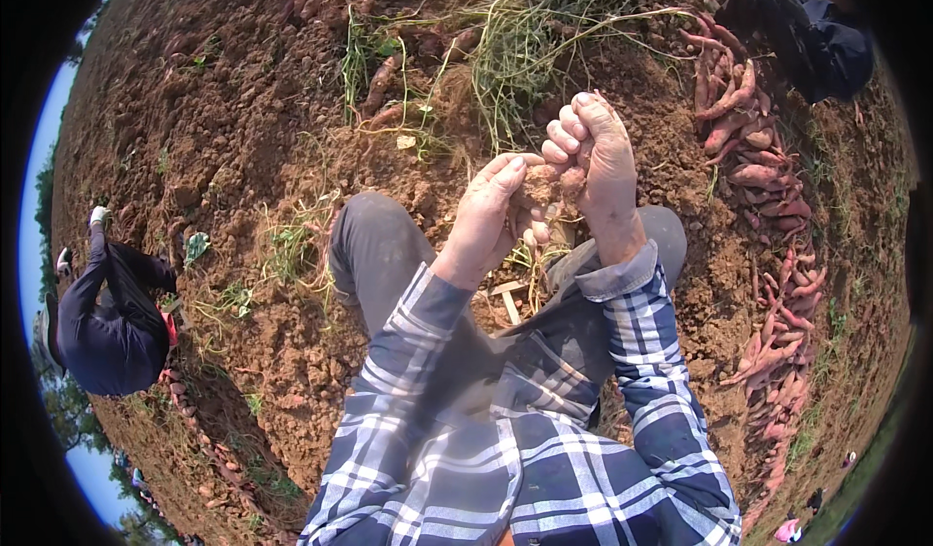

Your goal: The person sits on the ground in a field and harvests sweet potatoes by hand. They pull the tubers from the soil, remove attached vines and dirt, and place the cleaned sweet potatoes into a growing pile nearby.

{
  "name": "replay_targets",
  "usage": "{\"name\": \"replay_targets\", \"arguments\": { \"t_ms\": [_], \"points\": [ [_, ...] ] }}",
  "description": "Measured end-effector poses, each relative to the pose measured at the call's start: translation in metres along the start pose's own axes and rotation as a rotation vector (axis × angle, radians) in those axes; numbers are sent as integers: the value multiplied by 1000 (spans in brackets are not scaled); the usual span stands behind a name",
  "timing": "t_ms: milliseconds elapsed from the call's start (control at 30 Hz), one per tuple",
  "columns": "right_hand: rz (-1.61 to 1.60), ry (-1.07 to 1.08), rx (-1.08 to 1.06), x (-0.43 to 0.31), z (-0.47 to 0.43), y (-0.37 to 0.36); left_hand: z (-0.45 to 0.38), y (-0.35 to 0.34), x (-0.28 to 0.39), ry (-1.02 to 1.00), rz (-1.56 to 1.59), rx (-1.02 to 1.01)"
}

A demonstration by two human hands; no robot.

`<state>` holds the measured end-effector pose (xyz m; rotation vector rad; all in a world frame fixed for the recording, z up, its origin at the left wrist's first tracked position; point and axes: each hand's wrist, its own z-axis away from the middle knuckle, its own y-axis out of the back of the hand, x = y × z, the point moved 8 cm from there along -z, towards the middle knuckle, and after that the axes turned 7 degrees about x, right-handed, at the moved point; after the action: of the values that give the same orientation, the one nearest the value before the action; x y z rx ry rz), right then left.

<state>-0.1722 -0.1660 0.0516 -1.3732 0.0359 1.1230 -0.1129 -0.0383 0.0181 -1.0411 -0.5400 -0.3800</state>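
Note:
Both bare hands are raised close together above my knees. My left hand [490, 214] has its thumb and fingers closed on a soil-caked lump [538, 184] that may be part of a sweet potato. Curled around the reddish end of a sweet potato [573, 180], my right hand [601, 159] hides most of it. Whether the lump and that end are one root cannot be told. Beyond the hands lie green vines [510, 57] and dug sweet potatoes [383, 83] on the soil.
A long row of sweet potatoes [776, 327] runs down the right side. A co-worker in dark clothes [116, 327] crouches at the left; another person's dark clothing [809, 43] shows at the upper right. Cut vines [295, 250] lie beside my left knee, and a wooden piece [510, 302] between my legs.

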Motion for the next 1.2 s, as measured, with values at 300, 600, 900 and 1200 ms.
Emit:
{"name": "replay_targets", "arguments": {
  "t_ms": [300,600,900,1200],
  "points": [
    [109,108,-176,-2,16,-26,12,4,1,156,142,-70],
    [28,149,108,-10,0,13,14,16,39,-365,-579,127],
    [-149,-100,14,22,9,8,10,-6,26,-514,-1449,212],
    [527,40,-92,15,32,-7,13,-8,-5,132,-302,-286]
  ]
}}
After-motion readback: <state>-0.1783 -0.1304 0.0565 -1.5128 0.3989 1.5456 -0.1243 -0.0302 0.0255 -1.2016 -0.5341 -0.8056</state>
